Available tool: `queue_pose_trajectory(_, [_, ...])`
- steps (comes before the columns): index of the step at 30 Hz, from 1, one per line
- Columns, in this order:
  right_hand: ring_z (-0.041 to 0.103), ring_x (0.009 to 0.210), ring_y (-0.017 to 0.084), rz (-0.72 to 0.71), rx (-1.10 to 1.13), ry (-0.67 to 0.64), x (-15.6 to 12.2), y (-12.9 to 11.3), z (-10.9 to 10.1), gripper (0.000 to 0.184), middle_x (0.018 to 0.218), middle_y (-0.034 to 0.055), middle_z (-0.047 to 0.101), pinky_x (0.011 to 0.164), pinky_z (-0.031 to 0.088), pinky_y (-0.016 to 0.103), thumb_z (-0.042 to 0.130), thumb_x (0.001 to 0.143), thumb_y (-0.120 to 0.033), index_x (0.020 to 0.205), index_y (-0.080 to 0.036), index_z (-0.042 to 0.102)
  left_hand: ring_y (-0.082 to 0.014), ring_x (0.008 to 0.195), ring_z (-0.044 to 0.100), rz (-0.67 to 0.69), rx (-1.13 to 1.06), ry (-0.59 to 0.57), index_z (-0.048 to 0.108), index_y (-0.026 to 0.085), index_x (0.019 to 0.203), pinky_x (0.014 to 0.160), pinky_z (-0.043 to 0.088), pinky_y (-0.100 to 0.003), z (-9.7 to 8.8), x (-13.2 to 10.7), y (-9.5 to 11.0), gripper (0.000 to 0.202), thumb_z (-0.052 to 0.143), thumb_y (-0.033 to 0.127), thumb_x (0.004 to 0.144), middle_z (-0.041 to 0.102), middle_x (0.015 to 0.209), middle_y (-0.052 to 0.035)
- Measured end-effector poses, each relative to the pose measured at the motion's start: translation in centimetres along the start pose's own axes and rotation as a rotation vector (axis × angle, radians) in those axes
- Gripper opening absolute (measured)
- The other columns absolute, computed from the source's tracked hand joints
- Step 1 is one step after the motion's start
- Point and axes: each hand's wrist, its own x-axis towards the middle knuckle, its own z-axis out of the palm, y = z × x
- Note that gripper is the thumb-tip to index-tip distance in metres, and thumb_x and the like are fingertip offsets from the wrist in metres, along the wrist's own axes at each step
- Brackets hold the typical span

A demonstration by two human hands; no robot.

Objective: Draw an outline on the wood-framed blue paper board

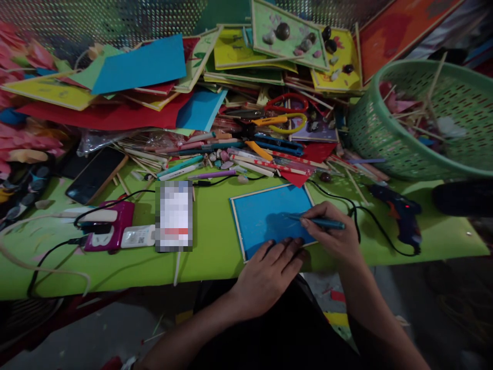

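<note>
A blue card [262, 216] edged with thin pale wooden sticks lies on the green table near its front edge. My right hand [333, 231] grips a teal pen [327, 223], whose tip points left over the card's surface. Faint marks show on the blue, too small to read. Across the card's lower edge rests my left hand [271, 270], palm down with its fingers stretched out flat. The lower right corner of the card is partly hidden by my hands.
A glue gun [402, 216] with a black cord lies at right, below a green basket [362, 123]. Pens, scissors [287, 103] and stacked framed cards [292, 38] crowd the back. A purple power strip [123, 218] and a phone [97, 174] are at left.
</note>
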Motion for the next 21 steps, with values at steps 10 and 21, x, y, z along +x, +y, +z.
queue_pose_trajectory(10, [0.066,0.066,0.017,-0.039,-0.019,0.026,0.1,0.4,0.2,0.007,0.077,-0.001,0.07,0.06,0.051,0.028,0.077,0.088,-0.025,0.087,-0.026,0.071,-0.0201,0.147,0.047,0.001,0.015,0.011,0.055,0.02,0.153,0.12,0.039,-0.038,-0.1,0.1,0.0,0.044,0.05,0.027,0.11,0.051,0.166,-0.0042])
queue_pose_trajectory(21, [0.066,0.067,0.016,-0.05,-0.065,0.076,0.1,1.1,0.3,0.006,0.078,-0.0011,0.071,0.062,0.051,0.027,0.079,0.089,-0.025,0.09,-0.025,0.073,-0.0207,0.146,0.048,-0.002,0.003,0.018,0.056,0.02,0.153,0.119,0.039,-0.039,-0.1,0.0,0.0,0.044,0.052,0.027,0.109,0.053,0.164,-0.0034])
